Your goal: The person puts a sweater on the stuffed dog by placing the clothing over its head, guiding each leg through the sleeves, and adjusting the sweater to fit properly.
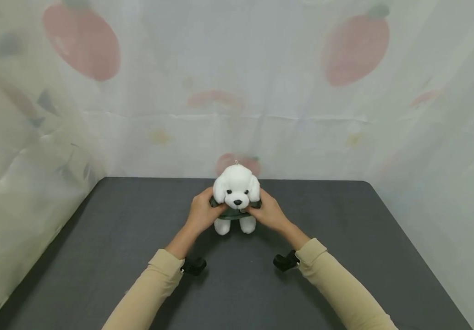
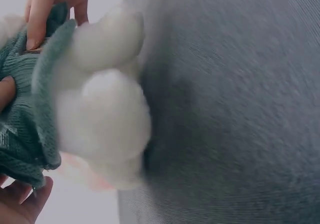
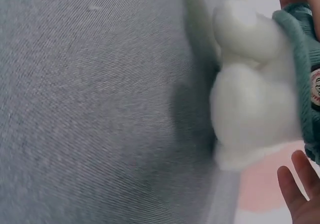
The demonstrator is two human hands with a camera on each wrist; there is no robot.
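Hands [image 1: 201,214] grip sweater [image 2: 20,134]; badge [image 3: 315,86] seemingly wrist-only.

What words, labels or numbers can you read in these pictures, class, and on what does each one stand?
No text can be read anywhere.
A small round patch on the green knitted sweater of the white plush dog bears marks, too small and blurred to read.
The backdrop sheet carries pictures only, no writing.

My work surface is a dark grey table [image 1: 117,256] covered in ribbed fabric, corners rounded at the far side. Only thing standing on it: white plush dog [image 1: 236,190], upright on its paws, centre-far.
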